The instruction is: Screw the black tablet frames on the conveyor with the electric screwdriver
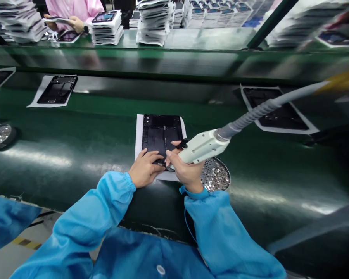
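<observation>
An opened black tablet (152, 133), its inside facing up, lies on a white sheet (139, 133) on the green bench. My left hand (145, 168) rests with fingers stretched over its lower left part, touching it near the bottom edge. In my right hand (189, 170) is a white hand-held tool (205, 146) with a grey ribbed hose (250, 115) running up to the right. The tool's tip is hidden by my fingers at the tablet's lower edge. Right beside my right hand stands a round metal dish (229, 176) of small shiny metal pieces (216, 176).
More opened tablets on white sheets lie at the back left (58, 89) and back right (279, 110). Another round dish (1, 135) stands at far left. Behind a raised ledge (203, 38), a person in pink (75, 9) handles a tablet among tall stacks (152, 21).
</observation>
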A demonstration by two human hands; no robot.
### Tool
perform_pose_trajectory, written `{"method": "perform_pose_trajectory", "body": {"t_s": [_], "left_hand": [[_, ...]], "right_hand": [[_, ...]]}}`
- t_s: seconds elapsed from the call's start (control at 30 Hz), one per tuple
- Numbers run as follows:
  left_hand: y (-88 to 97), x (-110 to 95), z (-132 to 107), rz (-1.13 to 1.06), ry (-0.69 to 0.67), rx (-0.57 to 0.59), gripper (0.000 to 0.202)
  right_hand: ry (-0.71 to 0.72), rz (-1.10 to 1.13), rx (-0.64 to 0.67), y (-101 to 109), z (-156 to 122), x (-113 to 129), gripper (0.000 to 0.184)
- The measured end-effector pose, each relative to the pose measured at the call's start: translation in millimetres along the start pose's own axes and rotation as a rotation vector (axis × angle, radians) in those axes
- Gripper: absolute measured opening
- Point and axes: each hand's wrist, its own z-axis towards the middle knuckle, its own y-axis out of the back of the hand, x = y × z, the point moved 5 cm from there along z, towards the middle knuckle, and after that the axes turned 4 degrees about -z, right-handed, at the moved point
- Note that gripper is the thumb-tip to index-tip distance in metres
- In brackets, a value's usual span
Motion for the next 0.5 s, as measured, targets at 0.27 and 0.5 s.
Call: {"method": "perform_pose_trajectory", "body": {"t_s": [0.27,0.5], "left_hand": [[2.3,-3,1,0.000,0.014,0.033,0.023],[-0.2,-1,0,0.011,-0.006,0.011,0.023]], "right_hand": [[0.029,-0.100,0.025,-3,-7,-2,0.022],[0.020,-0.022,-0.063,12,3,11,0.020]]}}
